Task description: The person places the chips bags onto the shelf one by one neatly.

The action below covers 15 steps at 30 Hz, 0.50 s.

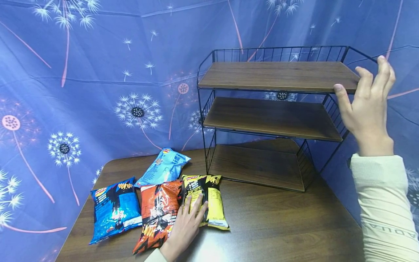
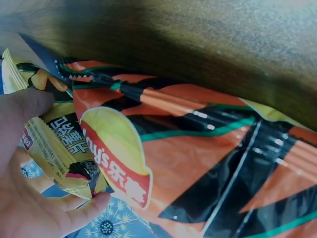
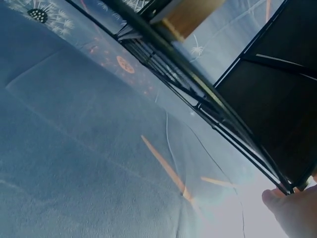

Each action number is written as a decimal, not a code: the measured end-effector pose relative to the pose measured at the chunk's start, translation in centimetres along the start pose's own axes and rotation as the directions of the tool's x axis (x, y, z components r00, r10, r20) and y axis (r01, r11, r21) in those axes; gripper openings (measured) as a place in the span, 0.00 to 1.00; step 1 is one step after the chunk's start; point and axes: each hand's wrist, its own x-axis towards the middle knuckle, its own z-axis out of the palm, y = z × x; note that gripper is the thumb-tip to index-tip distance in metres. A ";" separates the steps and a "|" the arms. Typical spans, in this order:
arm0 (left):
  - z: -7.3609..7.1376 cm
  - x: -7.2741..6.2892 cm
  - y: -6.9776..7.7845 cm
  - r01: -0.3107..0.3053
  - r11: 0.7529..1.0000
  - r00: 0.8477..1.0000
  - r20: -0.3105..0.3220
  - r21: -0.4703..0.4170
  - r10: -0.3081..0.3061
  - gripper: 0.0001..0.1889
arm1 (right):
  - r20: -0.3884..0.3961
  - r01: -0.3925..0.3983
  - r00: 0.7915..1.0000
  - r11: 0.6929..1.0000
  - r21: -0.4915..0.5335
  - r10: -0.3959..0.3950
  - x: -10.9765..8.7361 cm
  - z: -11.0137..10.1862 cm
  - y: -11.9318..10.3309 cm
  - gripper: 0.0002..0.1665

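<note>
Relative to the rack (image 1: 255,118), your left hand (image 1: 184,230), fingers spread, rests on the yellow bag (image 1: 216,205) before its left front corner, beside the orange bag (image 1: 153,203) labelled "Lay's 乐事", while your right hand (image 1: 371,100) grips its top shelf (image 1: 278,75) at the right front corner.

Curtained-off nook, possibly in a home (wider room out of view): dandelion-print cloth (image 1: 98,83) behind a wood-grain table (image 1: 278,225).

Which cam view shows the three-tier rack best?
Head: it takes in the rack almost whole, all three boards visible, with only the right hand covering some of its right side. Right wrist catches just a close, slanted piece: black bars and a dark underside. Left wrist shows none of it.
</note>
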 end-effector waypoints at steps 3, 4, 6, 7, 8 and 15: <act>-0.3 0.1 0.0 0.004 1.000 1.000 0.008 -0.010 -0.004 0.43 | 0.029 -0.007 1.000 1.000 -0.014 0.007 -0.1 0.0 0.6 0.52; -0.3 0.1 0.0 0.006 1.000 1.000 0.006 -0.015 -0.006 0.44 | 0.040 -0.012 0.999 1.000 -0.017 0.012 -0.1 -0.1 0.7 0.53; -0.4 0.2 -0.1 0.008 1.000 1.000 -0.006 -0.029 -0.008 0.43 | 0.058 -0.017 0.998 1.000 -0.023 0.018 -0.1 -0.2 0.8 0.54; -0.5 0.3 -0.1 0.009 0.999 1.000 -0.011 -0.034 -0.010 0.42 | 0.067 -0.016 0.998 1.000 -0.027 0.018 -0.1 -0.2 0.9 0.55; -0.5 0.3 -0.1 0.011 0.999 1.000 -0.017 -0.041 -0.012 0.41 | 0.078 -0.015 0.997 0.999 -0.032 0.018 -0.1 -0.3 0.9 0.55; -0.9 0.6 -0.1 0.023 0.997 1.000 0.005 -0.079 -0.023 0.35 | 0.115 -0.012 0.993 0.996 -0.086 0.022 0.0 -0.7 1.1 0.60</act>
